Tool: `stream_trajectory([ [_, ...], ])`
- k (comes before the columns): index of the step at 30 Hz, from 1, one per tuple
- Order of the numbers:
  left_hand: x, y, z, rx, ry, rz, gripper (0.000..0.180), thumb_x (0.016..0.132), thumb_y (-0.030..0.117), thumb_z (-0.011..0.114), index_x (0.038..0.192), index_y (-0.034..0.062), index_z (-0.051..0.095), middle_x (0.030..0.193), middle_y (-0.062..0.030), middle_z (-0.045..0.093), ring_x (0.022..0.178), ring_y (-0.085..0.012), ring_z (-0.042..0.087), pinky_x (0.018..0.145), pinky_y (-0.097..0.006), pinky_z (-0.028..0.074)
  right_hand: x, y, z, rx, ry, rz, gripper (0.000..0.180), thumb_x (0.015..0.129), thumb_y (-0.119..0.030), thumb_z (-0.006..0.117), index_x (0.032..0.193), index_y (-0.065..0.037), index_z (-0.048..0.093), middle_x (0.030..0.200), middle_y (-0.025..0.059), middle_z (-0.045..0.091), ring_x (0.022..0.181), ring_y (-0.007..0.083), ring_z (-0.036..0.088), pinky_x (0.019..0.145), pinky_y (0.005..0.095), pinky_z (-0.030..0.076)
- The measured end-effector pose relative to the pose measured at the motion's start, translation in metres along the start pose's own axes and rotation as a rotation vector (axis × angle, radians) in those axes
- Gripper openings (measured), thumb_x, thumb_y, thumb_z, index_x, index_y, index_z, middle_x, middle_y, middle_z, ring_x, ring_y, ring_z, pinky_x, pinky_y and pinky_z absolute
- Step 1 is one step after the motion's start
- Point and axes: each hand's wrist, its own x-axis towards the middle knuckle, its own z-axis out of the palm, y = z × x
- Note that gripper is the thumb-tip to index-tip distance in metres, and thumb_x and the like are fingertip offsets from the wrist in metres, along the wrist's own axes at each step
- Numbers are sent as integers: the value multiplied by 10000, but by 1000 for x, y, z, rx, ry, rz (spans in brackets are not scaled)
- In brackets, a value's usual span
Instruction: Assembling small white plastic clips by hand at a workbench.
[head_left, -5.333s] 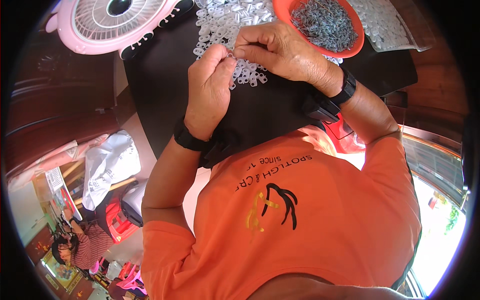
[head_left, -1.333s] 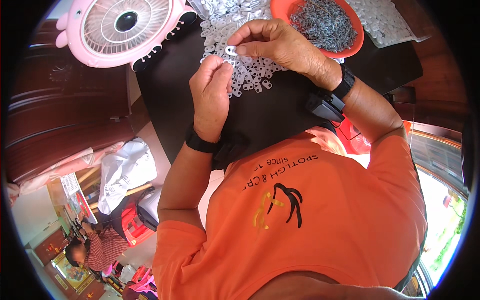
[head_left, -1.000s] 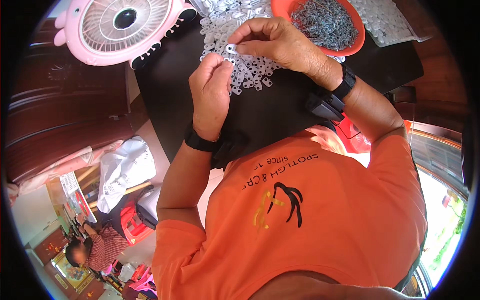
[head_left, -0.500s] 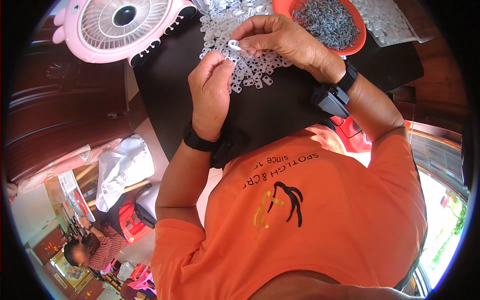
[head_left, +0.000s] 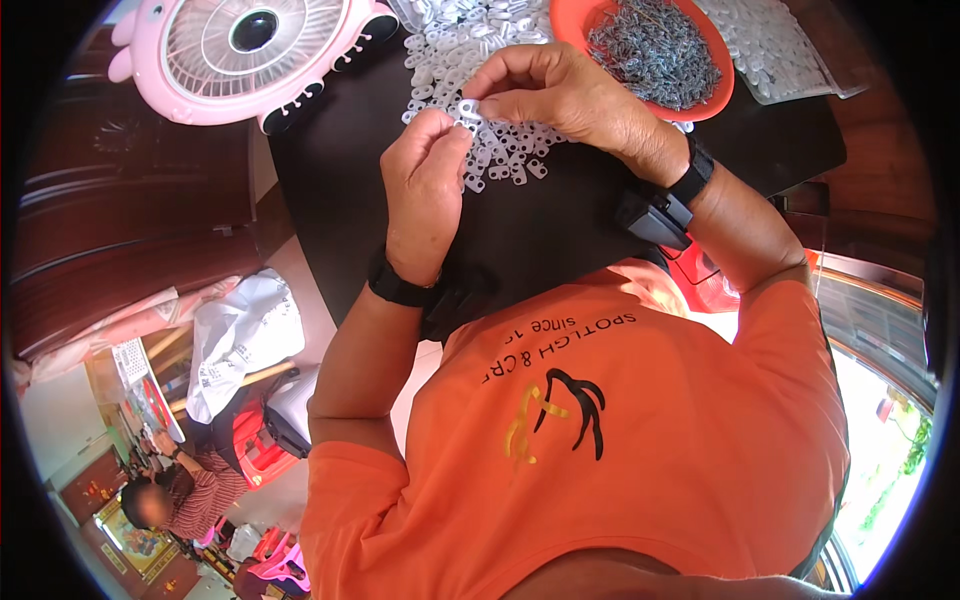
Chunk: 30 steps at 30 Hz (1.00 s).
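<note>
Between the thumb and finger of my right hand (head_left: 560, 95) is a small white plastic piece (head_left: 468, 108) with a hole in it. My left hand (head_left: 425, 165) is closed in a pinch just below and to its left, fingertips almost touching the piece; what they hold, if anything, is too small to make out. Both hands are above a heap of similar white plastic pieces (head_left: 440, 65) on the dark table (head_left: 540, 225). These pieces are flat and rounded, with dark-looking holes. Several lie loose under my fingers.
An orange-red bowl (head_left: 722, 90) full of small metal parts (head_left: 655, 55) stands beyond my right hand. Right of it lies a clear tray (head_left: 790, 90) with white pieces. A pink fan (head_left: 150, 75) stands at the far left. Another person (head_left: 200, 495) is in the left background.
My right hand has come slightly closer to my left, lowering the white piece to the left fingertips. The piece has turned. My left hand has barely shifted.
</note>
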Motion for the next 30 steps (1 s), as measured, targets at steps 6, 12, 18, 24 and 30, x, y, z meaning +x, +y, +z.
stream_trajectory([
  [6,1,-1,1,7,-18,12,163,882,118,491,745,33,514,620,20,435,538,-53,370,494,-206,290,-1,-1,3,-78,-10,-34,162,851,-42,637,1007,1,630,929,18,637,886,74,583,829,220,468],
  [12,1,-2,0,-22,-22,27,159,891,119,485,763,30,517,616,18,439,534,-56,373,502,-205,294,-4,-3,8,-115,-14,-43,187,839,-36,651,1021,-3,618,914,13,629,871,73,580,813,224,474],
  [18,2,-2,-1,-91,-43,30,152,894,126,488,802,21,548,639,-3,502,552,-67,439,522,-208,334,-5,0,17,-201,43,-166,240,774,-92,714,981,-30,609,782,21,630,749,86,597,698,229,493],
  [24,2,1,-2,-118,-43,-50,218,908,189,471,886,0,578,662,-22,541,565,-83,481,542,-219,368,-6,-4,16,-281,33,-197,245,767,-91,715,979,-42,603,748,20,625,696,89,592,656,235,488],
  [30,4,1,-4,-94,-113,-84,249,914,203,460,925,-13,582,659,-29,533,572,-93,495,543,-221,375,-12,-12,17,-387,-5,-129,300,781,-58,702,1061,-46,595,825,21,623,744,92,593,667,237,483],
])
